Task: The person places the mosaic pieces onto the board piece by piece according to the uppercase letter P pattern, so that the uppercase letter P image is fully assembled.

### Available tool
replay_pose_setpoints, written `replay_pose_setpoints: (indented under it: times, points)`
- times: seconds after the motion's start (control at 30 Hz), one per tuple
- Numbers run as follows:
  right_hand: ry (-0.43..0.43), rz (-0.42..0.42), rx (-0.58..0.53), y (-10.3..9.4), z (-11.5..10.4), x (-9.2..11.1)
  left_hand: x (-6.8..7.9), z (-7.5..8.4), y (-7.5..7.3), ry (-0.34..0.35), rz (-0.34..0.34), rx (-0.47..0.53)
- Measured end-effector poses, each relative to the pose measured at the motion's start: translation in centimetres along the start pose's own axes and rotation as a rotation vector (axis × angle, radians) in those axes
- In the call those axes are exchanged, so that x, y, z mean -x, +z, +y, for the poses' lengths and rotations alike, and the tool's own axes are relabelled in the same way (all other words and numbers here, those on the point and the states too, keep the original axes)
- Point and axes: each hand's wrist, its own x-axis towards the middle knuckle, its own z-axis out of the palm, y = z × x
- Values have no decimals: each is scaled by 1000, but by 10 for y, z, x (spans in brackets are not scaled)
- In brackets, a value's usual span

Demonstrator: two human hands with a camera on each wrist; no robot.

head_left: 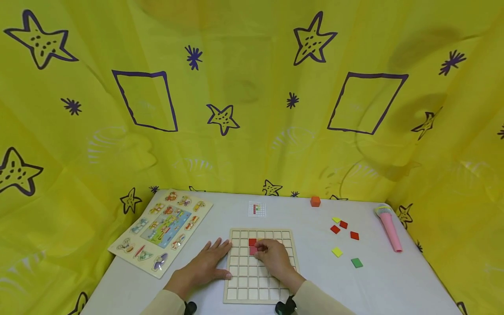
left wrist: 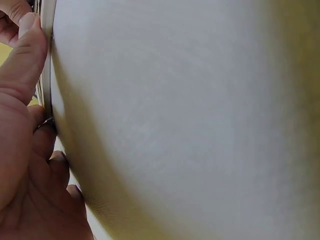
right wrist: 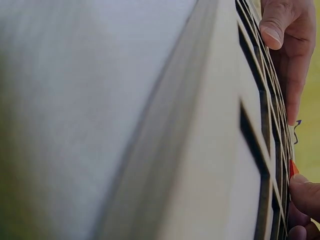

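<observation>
A wooden grid board (head_left: 237,282) lies flat at the middle front of the table. My left hand (head_left: 206,264) rests at its left side with fingers spread, thumb and fingertips at the frame; the left wrist view shows the thumb (left wrist: 27,55) along the board's edge. My right hand (head_left: 274,258) is over the upper part of the grid and pinches a red square tile (head_left: 253,250) between thumb and fingertips. In the right wrist view that tile (right wrist: 293,169) stands tilted by the thumb. Another red tile (head_left: 252,242) sits in the cell just above it.
A small pattern card (head_left: 257,209) lies beyond the board. To the right are loose red tiles (head_left: 355,236), yellow tiles (head_left: 337,252), a green tile (head_left: 357,263), an orange cube (head_left: 315,201) and a pink toy microphone (head_left: 390,229). A picture puzzle board (head_left: 161,232) lies left.
</observation>
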Motion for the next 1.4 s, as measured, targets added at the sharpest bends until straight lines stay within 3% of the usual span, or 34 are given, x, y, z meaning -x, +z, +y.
replay_pose_setpoints:
  times: [0.5,0.93,1.17,1.4]
  points:
    - [18,-6,-8,1,-3,0,4,6,-4,-13,-6,19]
    - [88,-12,-314,-17,-6,-7,2,1,0,-23,-3,55]
    - [114,36,-350,-37,-2,-11,2,2,0,-16,-1,53]
    - [180,94,-294,-82,16,-13,-1,0,0,-23,-2,43]
